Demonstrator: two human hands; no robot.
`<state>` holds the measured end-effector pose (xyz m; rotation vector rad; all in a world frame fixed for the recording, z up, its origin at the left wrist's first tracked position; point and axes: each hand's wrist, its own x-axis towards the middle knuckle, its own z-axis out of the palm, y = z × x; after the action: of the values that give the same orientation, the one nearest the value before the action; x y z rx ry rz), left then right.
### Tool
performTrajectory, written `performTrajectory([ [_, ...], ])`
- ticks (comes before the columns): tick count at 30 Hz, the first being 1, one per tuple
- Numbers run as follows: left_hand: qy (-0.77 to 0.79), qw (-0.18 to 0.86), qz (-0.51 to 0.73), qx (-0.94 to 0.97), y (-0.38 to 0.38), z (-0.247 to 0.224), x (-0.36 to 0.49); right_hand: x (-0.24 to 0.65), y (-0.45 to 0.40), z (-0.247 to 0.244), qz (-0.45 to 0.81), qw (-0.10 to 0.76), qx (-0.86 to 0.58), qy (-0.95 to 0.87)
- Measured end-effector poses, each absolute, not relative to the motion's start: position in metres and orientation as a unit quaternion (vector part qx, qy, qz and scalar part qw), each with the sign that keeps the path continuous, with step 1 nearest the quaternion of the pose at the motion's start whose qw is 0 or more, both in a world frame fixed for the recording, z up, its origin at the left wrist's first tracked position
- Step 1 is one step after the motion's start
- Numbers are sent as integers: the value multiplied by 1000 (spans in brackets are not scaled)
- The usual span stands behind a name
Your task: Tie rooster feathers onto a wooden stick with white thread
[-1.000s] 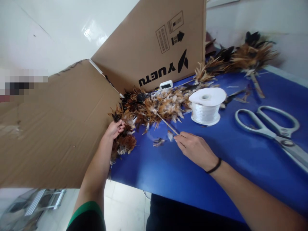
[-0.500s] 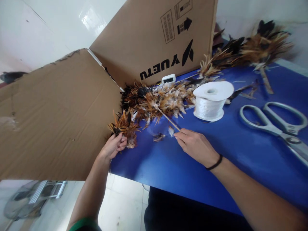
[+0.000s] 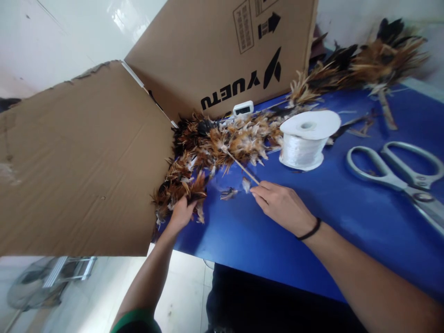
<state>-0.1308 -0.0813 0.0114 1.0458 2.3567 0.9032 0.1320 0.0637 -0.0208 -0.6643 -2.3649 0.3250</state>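
My left hand point(image 3: 184, 212) is closed around a small bunch of brown feathers point(image 3: 198, 187) at the near end of the feather pile. Between the fingers of my right hand point(image 3: 277, 203) is the end of a thin stick point(image 3: 244, 169). The stick's far end reaches into light brown feathers of the pile point(image 3: 239, 138), which spreads along the cardboard. A few loose feathers point(image 3: 229, 193) lie on the blue tabletop between my hands. Beyond my right hand stands a white spool of clear thread point(image 3: 301, 152).
Large metal scissors point(image 3: 395, 171) lie at the right of the blue table point(image 3: 222, 240). Cardboard panels point(image 3: 86, 175) wall off the left and back. A small white device point(image 3: 243, 108) sits by the back panel. More feather bunches point(image 3: 378, 62) lie at the far right.
My left hand has moved right, away from the cardboard, with the feathers in its grip. My right hand still holds the stick in nearly the same place.
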Motion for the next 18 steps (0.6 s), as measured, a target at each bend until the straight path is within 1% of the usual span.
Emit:
performTrajectory([
  [6, 858, 57, 173, 481, -88, 10, -110, 134, 65, -19, 131, 321, -262, -901],
  [8, 859, 48, 196, 470, -91, 11, -108, 134, 63, -17, 149, 330, -260, -895],
  [10, 857, 62, 248, 448, -94, 11, -109, 131, 56, -14, 191, 345, -249, -885],
  [12, 854, 83, 287, 426, -96, 8, -112, 121, 41, -8, 235, 339, -216, -885],
  [14, 853, 102, 304, 412, -98, 4, -116, 103, 20, -3, 243, 292, -146, -913],
  [16, 851, 116, 313, 404, -98, 0, -120, 80, -1, 0, 199, 231, -40, -952],
  [18, 848, 127, 328, 396, -98, -2, -124, 55, -18, 0, 183, 219, 6, -958],
])
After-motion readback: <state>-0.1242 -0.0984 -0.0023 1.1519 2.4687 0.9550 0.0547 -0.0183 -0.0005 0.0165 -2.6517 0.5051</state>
